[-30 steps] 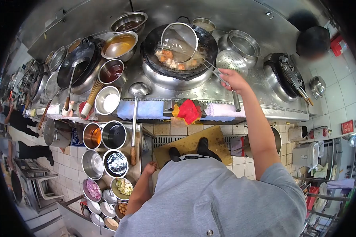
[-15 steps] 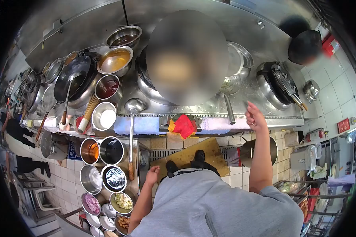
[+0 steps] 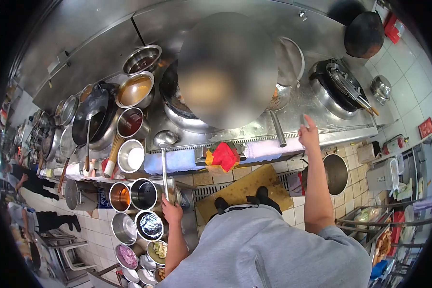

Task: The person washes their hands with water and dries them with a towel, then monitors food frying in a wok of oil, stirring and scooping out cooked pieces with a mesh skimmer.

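My left hand is closed round the lower handle of a long steel ladle. The ladle's bowl rests on the steel counter's front edge, beside the metal bowls. Raised over the right part of the counter front, my right hand has its fingers curled, with a small dark item at the fingertips that I cannot make out. Near it lies a perforated strainer, its handle pointing toward me. A wok on the middle burner is largely hidden by a round blur.
Several sauce bowls stand left of the burner. Metal pots and ingredient bowls sit on a low side table. Folded towels and a red cloth line the counter edge. A big pot stands at right; other people are far left.
My left hand has moved up and forward from beside the ladle onto its handle. My right hand stays raised over the counter edge. The view has turned slightly.
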Demonstrator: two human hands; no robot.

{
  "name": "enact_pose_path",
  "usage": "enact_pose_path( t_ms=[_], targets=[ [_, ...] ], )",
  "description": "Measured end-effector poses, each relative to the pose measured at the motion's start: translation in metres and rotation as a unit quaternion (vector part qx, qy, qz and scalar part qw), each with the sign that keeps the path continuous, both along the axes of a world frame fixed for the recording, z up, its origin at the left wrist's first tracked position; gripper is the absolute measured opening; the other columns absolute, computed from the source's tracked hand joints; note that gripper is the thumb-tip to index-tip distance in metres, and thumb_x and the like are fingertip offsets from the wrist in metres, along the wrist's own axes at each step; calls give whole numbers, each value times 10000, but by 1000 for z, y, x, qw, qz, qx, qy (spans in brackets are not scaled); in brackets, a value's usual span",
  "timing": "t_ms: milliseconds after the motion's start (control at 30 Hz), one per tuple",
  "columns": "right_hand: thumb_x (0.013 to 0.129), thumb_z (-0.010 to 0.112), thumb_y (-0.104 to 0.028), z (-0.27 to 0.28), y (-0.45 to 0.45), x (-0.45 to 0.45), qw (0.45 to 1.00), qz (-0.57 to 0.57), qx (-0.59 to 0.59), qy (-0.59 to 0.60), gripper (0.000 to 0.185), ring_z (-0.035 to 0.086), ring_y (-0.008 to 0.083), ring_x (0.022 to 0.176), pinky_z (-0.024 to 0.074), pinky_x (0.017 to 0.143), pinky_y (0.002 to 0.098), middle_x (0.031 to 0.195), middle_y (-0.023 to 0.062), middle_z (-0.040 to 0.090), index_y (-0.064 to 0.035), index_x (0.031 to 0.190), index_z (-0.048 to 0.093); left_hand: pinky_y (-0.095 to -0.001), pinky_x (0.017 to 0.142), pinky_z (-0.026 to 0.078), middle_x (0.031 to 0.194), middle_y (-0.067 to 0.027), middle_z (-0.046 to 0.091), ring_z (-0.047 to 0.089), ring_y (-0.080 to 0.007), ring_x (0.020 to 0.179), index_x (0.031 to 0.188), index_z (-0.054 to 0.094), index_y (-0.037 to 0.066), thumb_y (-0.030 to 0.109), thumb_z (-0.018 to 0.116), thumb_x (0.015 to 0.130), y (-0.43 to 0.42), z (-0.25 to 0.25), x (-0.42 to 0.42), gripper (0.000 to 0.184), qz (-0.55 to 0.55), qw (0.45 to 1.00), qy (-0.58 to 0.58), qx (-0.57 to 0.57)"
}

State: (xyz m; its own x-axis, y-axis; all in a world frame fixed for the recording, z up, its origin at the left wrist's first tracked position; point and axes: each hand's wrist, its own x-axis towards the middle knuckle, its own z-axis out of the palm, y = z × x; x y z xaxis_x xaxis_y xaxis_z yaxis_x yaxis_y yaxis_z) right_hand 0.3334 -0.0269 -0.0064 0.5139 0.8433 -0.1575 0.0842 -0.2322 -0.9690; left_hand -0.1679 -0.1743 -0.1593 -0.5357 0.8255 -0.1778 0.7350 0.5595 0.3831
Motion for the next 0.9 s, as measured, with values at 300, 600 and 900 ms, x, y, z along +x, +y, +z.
enact_pose_path(
  t_ms=[300, 600, 900],
  targets=[
    [729, 450, 14, -34, 89, -150, 907, 252, 90, -326, 533, 517, 422, 909, 433, 791, 462, 1044, 277, 446, -70, 1247, 358, -399, 701, 439, 838, -163, 583, 560, -337, 774, 1053, 447, 12, 99, 542, 777, 40, -38, 12, 305, -15, 975, -131, 179],
    [805, 568, -284, -44, 15, -142, 835, 458, 180, -247, 398, 523, 320, 966, 430, 804, 368, 1073, 189, 486, -42, 1116, 512, -253, 604, 414, 715, -10, 469, 462, -100, 645, 943, 407, 42, 99, 537, 846, 63, 120, 163, 172, -79, 736, -611, 281],
    [875, 499, -178, 32, -77, -10, 900, 429, -27, 65, 387, 487, 131, 441, 389, 401, 314, 603, 46, 489, -30, 1194, 337, -354, 884, 393, 1184, -125, 478, 479, -235, 1073, 1210, 382, 20, 188, 509, 853, 126, 153, 342, 414, -444, 666, -592, 98]
  ],
)
